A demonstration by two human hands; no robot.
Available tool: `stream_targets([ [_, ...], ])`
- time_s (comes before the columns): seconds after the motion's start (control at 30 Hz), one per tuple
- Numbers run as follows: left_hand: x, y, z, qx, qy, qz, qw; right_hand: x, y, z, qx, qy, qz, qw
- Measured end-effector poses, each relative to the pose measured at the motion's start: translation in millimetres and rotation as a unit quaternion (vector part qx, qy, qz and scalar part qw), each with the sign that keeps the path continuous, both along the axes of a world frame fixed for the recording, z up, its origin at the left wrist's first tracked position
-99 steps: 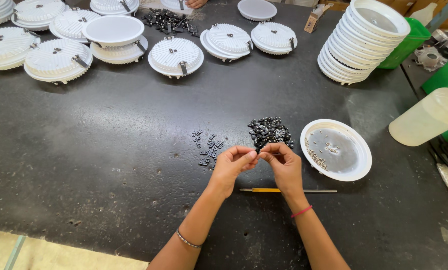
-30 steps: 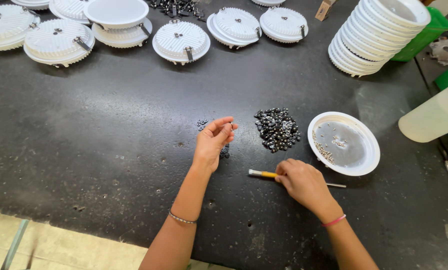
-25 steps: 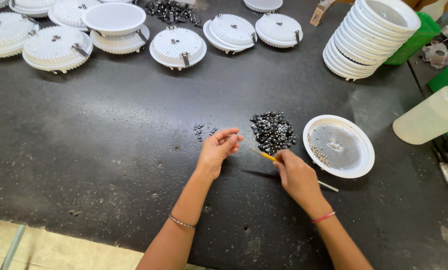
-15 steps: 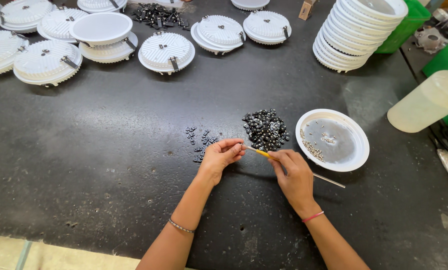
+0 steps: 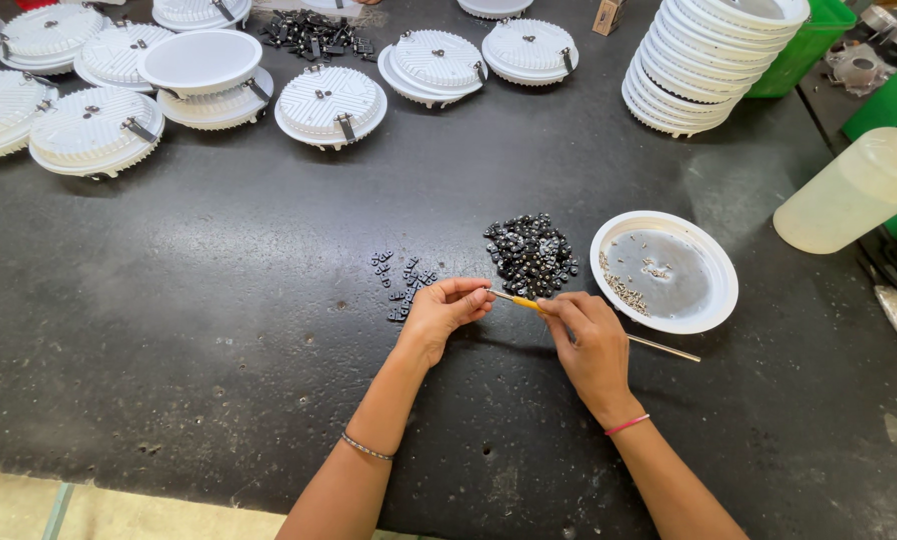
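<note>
My left hand point(image 5: 444, 312) is pinched at the fingertips on a small dark part, just in front of a heap of small black parts point(image 5: 531, 254). My right hand point(image 5: 591, 338) holds a thin tool with a yellow grip point(image 5: 525, 303); its tip meets the left fingertips and its metal shaft sticks out to the right over the table. A few finished small black pieces point(image 5: 401, 282) lie scattered left of the left hand. A white round dish point(image 5: 714, 300) with several tiny screws sits right of the heap.
White round lamp housings point(image 5: 331, 103) lie in rows along the far edge, beside a tall stack of white rims point(image 5: 709, 60). A translucent plastic bottle point(image 5: 854, 190) and green bins point(image 5: 809, 45) stand at right. Another pile of black clips point(image 5: 314, 35) lies at the back.
My right hand picked the yellow-handled tool up off the table and brought its tip to my left fingertips; my left hand drew back slightly toward me with its small part.
</note>
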State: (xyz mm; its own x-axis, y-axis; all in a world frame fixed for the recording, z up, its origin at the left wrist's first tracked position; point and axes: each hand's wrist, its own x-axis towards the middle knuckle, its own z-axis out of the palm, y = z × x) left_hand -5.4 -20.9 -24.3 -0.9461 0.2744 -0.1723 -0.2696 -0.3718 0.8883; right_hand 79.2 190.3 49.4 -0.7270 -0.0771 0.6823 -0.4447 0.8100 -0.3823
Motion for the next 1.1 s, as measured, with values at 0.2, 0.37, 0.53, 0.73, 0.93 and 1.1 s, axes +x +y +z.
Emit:
stream_targets([
  [0.2,1.2,-0.9,-2.6,-0.017,0.013,-0.001,1.0,1.3,-0.9,-3.7,-0.007,-0.027,-0.007,1.0],
  [0.37,0.9,2.5,-6.5,-0.065,0.032,0.016,0.997,-0.2,0.8,-9.6,-0.004,-0.037,-0.01,0.999],
  [0.53,2.4,7.5,-11.8,-0.073,0.055,0.017,0.996,-1.5,0.3,-14.4,-0.012,-0.036,0.016,0.999],
  [0.73,-2.4,-1.6,-10.4,0.003,0.014,0.008,1.0,-2.6,-0.9,-8.3,-0.025,-0.012,-0.001,1.0],
  [0.93,-1.7,-0.1,-8.7,-0.025,0.013,0.012,1.0,0.0,-2.8,-2.5,-0.031,-0.03,0.001,0.999],
  [1.1,-2.0,0.2,-7.3,-0.029,0.016,0.002,0.999,-0.4,-2.1,-2.6,-0.025,-0.019,0.006,0.999],
])
